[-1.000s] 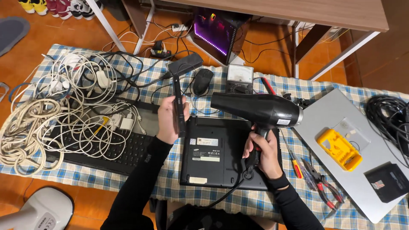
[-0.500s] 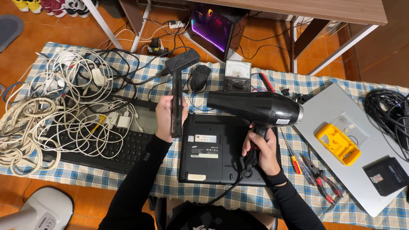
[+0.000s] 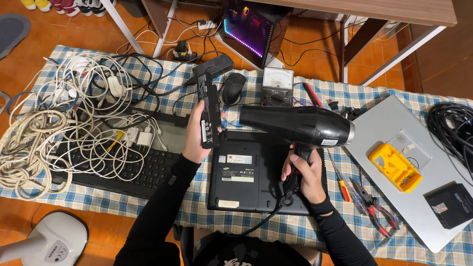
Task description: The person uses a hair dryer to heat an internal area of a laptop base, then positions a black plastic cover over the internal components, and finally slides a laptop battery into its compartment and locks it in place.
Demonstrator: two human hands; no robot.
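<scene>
The left hand (image 3: 197, 135) was closed around a long black battery pack (image 3: 207, 111), holding it upright just above the upper left corner of the upturned black laptop (image 3: 256, 172). The fingers wrapped the lower part of the pack, and its upper end pointed away from the person.

The right hand (image 3: 303, 170) was clenched around the handle of a black hair dryer (image 3: 300, 125). The body of the dryer lay level over the upper right part of the laptop, with its nozzle toward the battery pack. The cord of the dryer ran down from the handle across the lower edge of the laptop.

The laptop lay on a blue checked cloth (image 3: 276, 229). To the left of the laptop there was a black keyboard (image 3: 128, 170), partly covered by a heap of white cables (image 3: 64, 128). Behind the laptop stood a black mouse (image 3: 233, 87) and an analog meter (image 3: 277, 87). To the right of the laptop lay a screwdriver with an orange handle (image 3: 343, 187) and red-handled pliers (image 3: 377, 209), and farther right a silver laptop (image 3: 419, 172) with a yellow case (image 3: 394, 166) on it.
</scene>
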